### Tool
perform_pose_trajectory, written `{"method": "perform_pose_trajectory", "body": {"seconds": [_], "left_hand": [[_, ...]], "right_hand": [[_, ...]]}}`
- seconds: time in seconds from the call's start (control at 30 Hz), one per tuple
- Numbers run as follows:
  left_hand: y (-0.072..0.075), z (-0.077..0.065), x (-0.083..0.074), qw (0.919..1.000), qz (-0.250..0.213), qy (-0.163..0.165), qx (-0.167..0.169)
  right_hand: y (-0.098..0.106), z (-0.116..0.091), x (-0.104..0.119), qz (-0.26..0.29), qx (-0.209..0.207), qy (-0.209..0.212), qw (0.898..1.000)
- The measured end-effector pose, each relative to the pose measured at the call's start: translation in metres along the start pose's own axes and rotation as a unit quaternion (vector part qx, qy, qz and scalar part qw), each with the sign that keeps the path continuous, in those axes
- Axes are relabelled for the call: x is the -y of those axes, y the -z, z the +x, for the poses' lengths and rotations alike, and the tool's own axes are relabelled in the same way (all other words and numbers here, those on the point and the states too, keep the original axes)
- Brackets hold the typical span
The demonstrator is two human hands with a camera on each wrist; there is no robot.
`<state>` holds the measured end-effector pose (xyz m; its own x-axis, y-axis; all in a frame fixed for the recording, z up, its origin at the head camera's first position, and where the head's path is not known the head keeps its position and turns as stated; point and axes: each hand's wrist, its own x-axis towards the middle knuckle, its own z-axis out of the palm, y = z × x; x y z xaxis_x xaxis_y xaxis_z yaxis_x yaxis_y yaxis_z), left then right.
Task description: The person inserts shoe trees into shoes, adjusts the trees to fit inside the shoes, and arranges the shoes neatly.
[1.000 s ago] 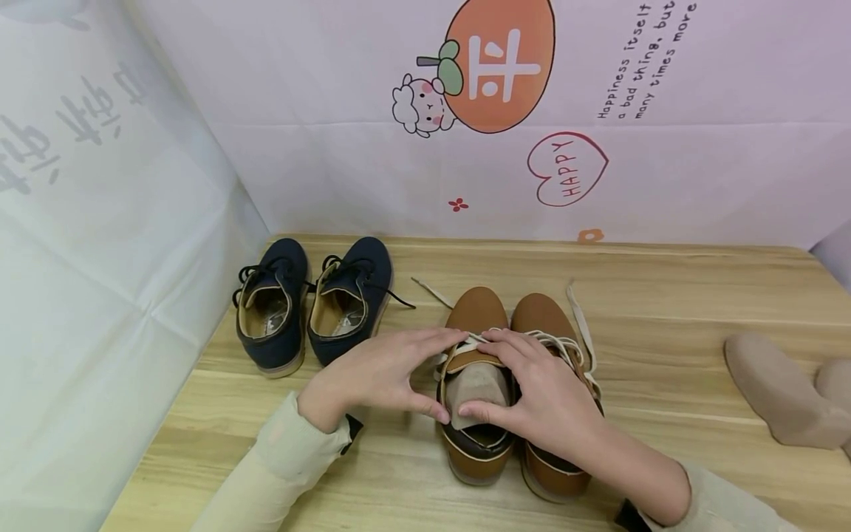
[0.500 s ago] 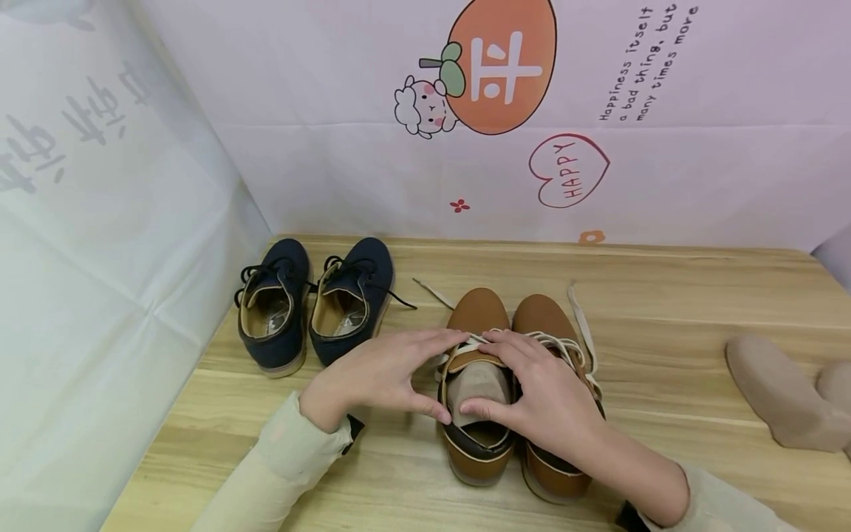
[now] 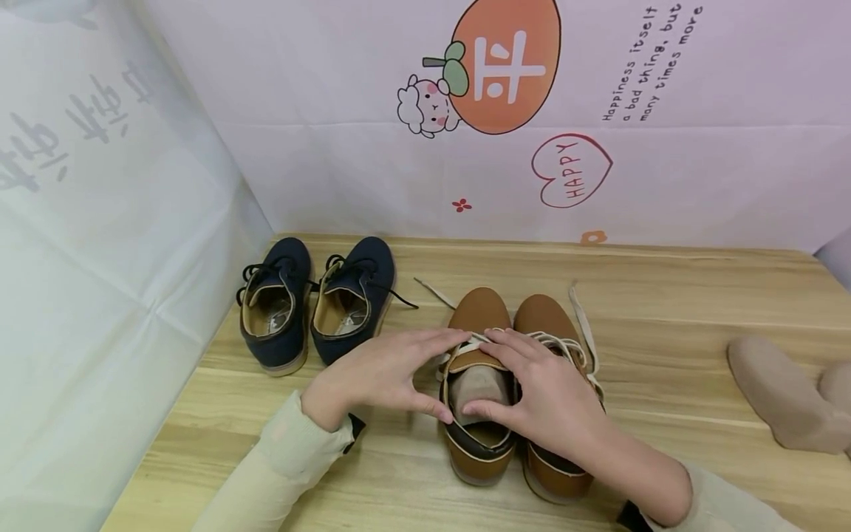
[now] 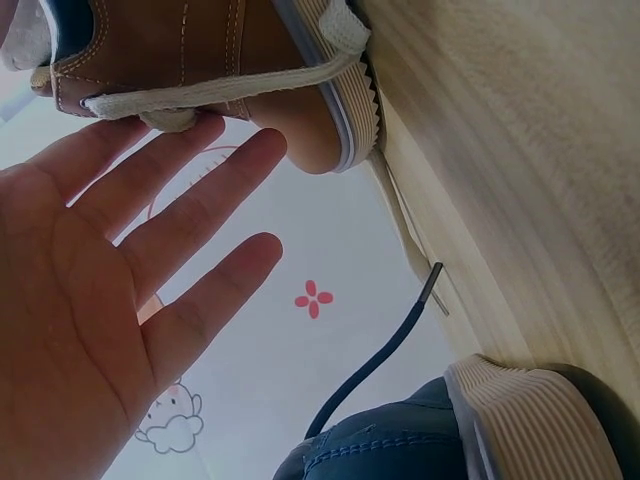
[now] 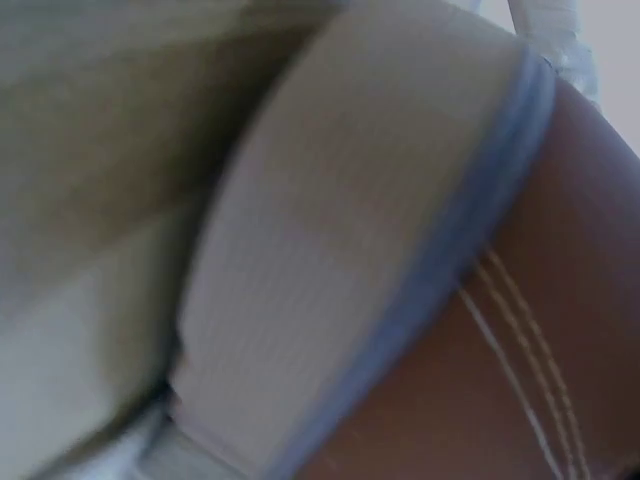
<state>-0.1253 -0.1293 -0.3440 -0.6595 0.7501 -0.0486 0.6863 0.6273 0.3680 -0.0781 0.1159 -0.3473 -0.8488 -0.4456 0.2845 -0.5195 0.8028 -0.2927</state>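
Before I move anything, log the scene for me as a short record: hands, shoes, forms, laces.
Left hand: fingers extended, tips at the left brown shoe's laces
Right hand: spread above the brown pair, fingertips near those same laces
Left brown shoe: upright, beige form inside
Right brown shoe: upright alongside, opening mostly hidden
White laces: loose ends on both outer sides
Navy shoes: upright pair, far left
Spare forms: right edge, partly cropped

Left brown shoe [image 3: 475,360] upright close beside right brown shoe [image 3: 541,314]
Both toes point away, heels near; off-white laces [image 3: 583,325] trail loose onto the bench [image 3: 665,310]; a beige foot form [image 3: 480,384] sits in the left one's opening.
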Motion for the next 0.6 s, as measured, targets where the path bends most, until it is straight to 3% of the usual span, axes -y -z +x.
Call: {"method": "perform_pose_trajectory", "body": {"seconds": [0.2,0.33,0.6], "left_hand": [[-0.001,0.001,0.001,1.0000,-0.009,-0.002,0.005],[-0.001,0.001,0.001,1.0000,-0.008,0.000,0.005],[-0.001,0.001,0.001,0.9999,-0.006,0.005,0.012]], "right_hand": [[0.019,0.007,-0.010,0.039,0.079,0.036,0.995],[0.029,0.013,-0.015,0.068,0.113,0.032,0.991],[0.033,0.024,-0.019,0.035,0.087,0.062,0.994]]}}
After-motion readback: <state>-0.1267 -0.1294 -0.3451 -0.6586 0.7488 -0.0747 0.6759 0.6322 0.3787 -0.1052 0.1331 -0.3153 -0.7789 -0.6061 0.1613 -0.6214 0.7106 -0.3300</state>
